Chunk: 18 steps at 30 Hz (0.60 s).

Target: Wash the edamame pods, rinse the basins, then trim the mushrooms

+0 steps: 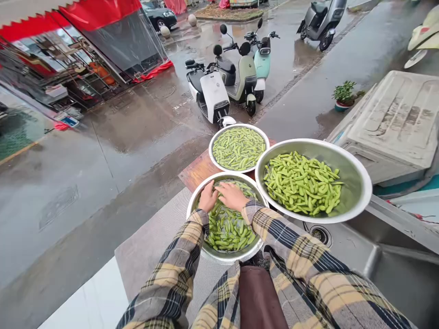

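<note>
Both of my hands are over the far half of a metal basin [259,249] of green edamame pods [228,230] in water. My left hand [208,197] is at the basin's left side with its fingers stretched forward. My right hand [232,195] reaches in from the right, its fingers spread and pointing left toward the left hand. No pods show in either hand. A second basin [211,155] with pods in water stands just behind. At the right, a larger tilted metal bowl [355,183] holds a heap of edamame pods [303,183].
Beneath the basins are a wooden board [194,171] and a grey mat [151,246]. A metal sink [350,242] with a drain [321,234] lies at the right, beside a dirty white lid [398,119]. Scooters [214,93] are parked on wet pavement ahead.
</note>
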### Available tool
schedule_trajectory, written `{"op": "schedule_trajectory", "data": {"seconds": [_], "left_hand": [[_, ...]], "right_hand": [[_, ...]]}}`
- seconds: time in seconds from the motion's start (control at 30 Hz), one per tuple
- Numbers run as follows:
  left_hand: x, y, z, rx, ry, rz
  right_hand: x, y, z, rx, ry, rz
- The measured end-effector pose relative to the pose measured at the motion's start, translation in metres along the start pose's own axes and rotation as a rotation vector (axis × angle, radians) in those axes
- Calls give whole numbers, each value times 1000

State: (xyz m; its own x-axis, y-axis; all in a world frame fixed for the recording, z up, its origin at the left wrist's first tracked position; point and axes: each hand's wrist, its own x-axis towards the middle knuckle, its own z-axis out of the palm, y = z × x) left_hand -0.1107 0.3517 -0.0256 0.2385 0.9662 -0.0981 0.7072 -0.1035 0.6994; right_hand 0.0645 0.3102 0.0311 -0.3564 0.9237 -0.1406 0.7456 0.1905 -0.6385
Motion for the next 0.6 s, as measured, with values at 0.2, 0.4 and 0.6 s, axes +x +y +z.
{"op": "schedule_trajectory", "data": {"seconds": [0.2,0.4,0.6], "left_hand": [[18,-20,12,22,-254,-99],[-8,-36,11,12,-508,-192],[-46,-30,7,24,-666,-300]], "right_hand": [[46,17,19,-22,-126,131],[26,50,22,46,-315,382],[-24,59,27,216,-416,472]]}}
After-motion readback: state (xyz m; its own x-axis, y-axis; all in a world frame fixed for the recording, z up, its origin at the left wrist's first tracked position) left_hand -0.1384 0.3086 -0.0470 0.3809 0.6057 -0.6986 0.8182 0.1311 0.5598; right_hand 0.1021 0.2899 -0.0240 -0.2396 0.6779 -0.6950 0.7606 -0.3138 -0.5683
